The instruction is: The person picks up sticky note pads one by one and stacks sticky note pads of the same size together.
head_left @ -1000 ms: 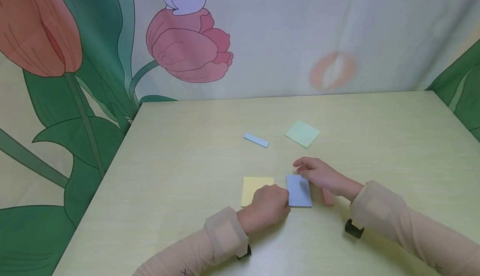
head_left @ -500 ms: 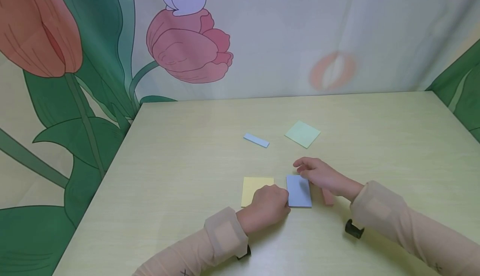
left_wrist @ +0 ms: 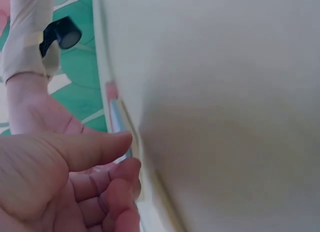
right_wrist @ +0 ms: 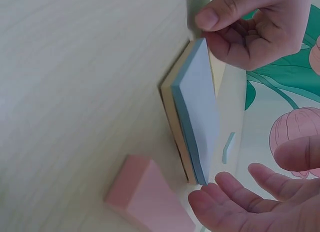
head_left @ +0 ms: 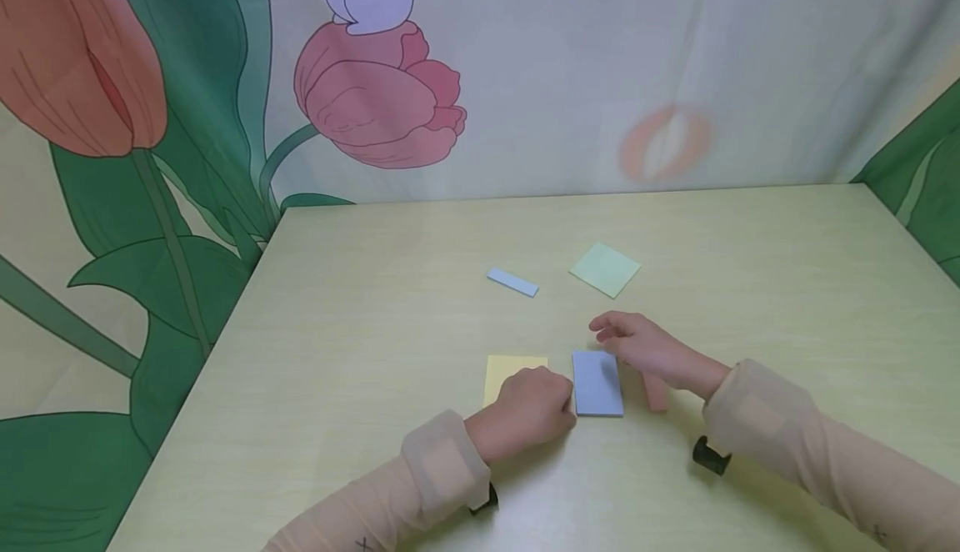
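The blue pad [head_left: 597, 385] lies flat on the table [head_left: 360, 302], on top of an orange layer [right_wrist: 172, 107] seen from the right wrist. Just left of the blue pad, the person's left hand [head_left: 531, 412] is clenched, fingers folded in and thumb close against them, grasping nothing I can see; whether it brushes the pad's near corner, I can't tell. At the pad's far right corner, the right hand [head_left: 641, 348] is relaxed and released, thumb apart, fingertips very near the edge, contact unclear. The pink block [head_left: 655, 393] sits right of the blue pad, the yellow pad [head_left: 502, 373] left of it, partly hidden; the green pad [head_left: 605, 270] lies beyond it.
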A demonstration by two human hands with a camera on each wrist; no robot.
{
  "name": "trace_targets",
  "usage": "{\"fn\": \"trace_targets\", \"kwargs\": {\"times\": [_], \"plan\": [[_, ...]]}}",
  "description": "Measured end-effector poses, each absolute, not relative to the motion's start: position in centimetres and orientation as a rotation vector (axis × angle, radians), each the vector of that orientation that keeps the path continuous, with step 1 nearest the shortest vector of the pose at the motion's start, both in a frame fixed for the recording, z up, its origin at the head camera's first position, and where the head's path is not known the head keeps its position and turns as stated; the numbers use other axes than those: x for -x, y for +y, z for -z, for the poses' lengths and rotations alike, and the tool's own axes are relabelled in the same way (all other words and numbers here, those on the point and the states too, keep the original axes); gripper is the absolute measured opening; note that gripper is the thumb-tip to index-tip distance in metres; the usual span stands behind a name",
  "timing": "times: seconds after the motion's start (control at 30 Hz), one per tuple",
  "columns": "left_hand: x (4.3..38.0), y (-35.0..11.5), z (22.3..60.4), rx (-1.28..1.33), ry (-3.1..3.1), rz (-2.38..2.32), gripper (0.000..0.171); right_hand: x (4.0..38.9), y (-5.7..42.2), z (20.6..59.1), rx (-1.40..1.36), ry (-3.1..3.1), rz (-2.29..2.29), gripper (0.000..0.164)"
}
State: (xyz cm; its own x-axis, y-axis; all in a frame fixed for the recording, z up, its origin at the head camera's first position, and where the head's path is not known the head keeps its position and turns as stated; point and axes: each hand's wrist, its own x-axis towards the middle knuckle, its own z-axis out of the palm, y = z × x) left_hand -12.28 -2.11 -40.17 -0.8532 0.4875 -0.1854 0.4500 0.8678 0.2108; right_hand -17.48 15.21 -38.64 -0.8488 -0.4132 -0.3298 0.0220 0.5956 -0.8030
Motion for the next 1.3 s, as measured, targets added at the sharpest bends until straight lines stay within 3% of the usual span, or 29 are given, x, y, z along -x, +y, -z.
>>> {"fn": "trace_targets", "kwargs": {"times": [0.43,0.73,1.3], "plan": [[14.6,-3.0,38.2,-0.668,2.729,-0.442,0.009,18.7,16.2,38.1,0.347,2.397,1.16,0.037],[16.3,-2.4,38.1,-0.549,2.587,-0.802,0.039,20.2,16.8,37.7,0.298,2.416,1.163,0.039],[19.7,0.1,39.1,-0.071,2.176,-1.589,0.056,23.6,17.6,37.9,0.207,2.42,1.228,0.042]]}}
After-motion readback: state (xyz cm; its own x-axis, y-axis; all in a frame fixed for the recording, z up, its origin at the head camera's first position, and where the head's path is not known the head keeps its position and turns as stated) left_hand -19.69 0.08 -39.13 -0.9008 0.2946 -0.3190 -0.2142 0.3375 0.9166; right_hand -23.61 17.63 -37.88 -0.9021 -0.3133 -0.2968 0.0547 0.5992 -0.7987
